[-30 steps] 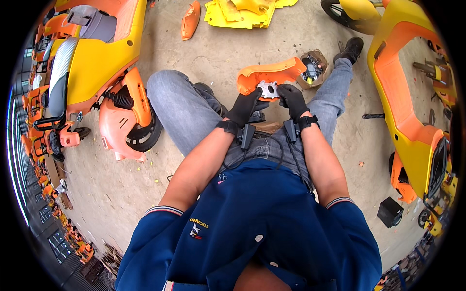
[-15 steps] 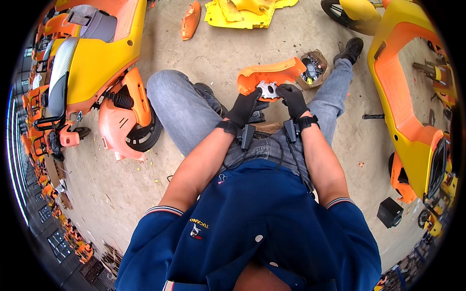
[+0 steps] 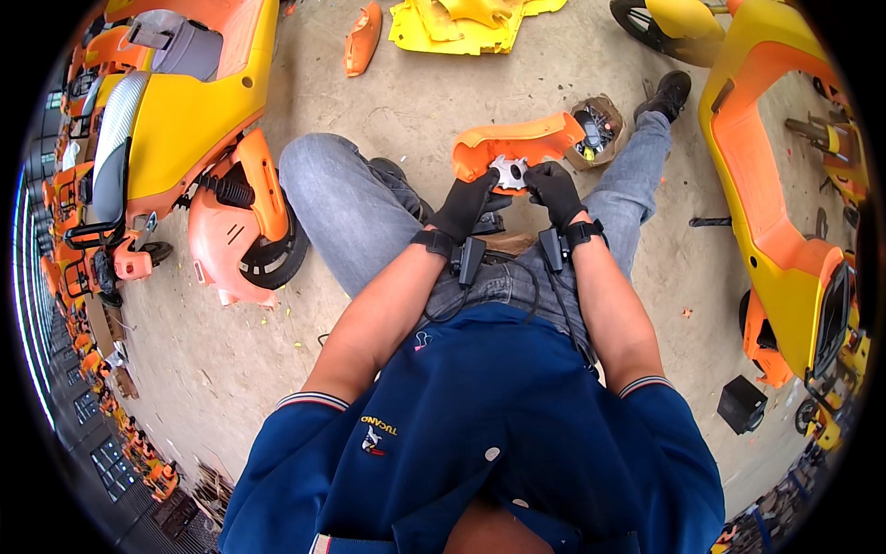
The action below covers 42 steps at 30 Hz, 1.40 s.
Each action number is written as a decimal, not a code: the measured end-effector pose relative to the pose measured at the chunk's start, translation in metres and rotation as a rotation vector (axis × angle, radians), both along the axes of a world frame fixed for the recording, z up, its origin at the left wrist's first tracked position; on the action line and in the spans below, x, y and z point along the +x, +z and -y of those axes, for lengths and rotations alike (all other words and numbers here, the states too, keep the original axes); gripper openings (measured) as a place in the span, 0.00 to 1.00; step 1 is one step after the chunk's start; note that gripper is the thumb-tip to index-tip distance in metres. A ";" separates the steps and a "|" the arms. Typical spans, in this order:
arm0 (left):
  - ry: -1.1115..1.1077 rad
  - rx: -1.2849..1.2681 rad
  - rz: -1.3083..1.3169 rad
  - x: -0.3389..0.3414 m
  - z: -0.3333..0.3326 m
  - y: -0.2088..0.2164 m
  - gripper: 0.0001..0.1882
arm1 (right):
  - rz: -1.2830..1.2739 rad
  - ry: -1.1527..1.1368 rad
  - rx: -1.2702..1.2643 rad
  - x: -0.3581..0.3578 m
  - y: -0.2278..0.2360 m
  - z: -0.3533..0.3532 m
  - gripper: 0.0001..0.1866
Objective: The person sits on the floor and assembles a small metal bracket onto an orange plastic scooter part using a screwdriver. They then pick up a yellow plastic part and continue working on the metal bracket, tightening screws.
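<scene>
Between my legs lies a curved orange plastic cover (image 3: 526, 144), its hollow side toward me. At its near edge is a light grey, star-edged plate (image 3: 508, 173) with a dark oval opening. My left hand (image 3: 466, 201), in a black glove, has its fingers closed on the left side of this plate. My right hand (image 3: 555, 192), gloved too, is pinched at the plate's right edge; its fingertips hold something too small to make out. Black wrist straps with small boxes and cables sit on both wrists.
A cardboard box (image 3: 598, 132) of small dark parts stands beside my right foot. Yellow and orange scooters flank me, one at left (image 3: 185, 120), one at right (image 3: 766, 185). Yellow panels (image 3: 452, 28) and an orange piece (image 3: 363, 42) lie ahead. A black box (image 3: 741, 404) rests at lower right.
The orange cover and grey plate have shifted very slightly. My right fingers have moved a little and are curled more tightly by the plate's edge. My left hand keeps its hold.
</scene>
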<state>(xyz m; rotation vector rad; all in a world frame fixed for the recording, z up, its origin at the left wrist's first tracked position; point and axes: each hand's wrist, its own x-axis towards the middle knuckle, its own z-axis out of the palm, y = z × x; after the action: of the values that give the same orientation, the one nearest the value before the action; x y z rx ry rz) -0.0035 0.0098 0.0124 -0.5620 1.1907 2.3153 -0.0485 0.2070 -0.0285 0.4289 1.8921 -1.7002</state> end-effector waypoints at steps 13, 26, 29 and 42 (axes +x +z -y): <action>0.012 -0.001 0.008 -0.001 -0.002 -0.001 0.20 | -0.041 -0.109 -0.110 -0.003 -0.013 -0.004 0.12; -0.104 -0.023 0.005 0.002 -0.002 0.006 0.20 | -0.292 0.118 0.445 -0.005 -0.015 -0.005 0.20; -0.110 0.011 0.002 0.002 -0.003 0.006 0.19 | -0.318 0.128 0.485 -0.005 -0.017 -0.005 0.20; 0.135 -0.079 0.104 0.003 0.008 -0.019 0.18 | 0.185 -0.105 -0.065 0.000 -0.010 -0.006 0.13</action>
<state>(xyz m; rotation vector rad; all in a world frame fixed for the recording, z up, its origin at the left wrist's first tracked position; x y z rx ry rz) -0.0005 0.0014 -0.0065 -0.8038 1.2339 2.3257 -0.0481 0.2133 -0.0383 0.6469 1.7035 -1.7196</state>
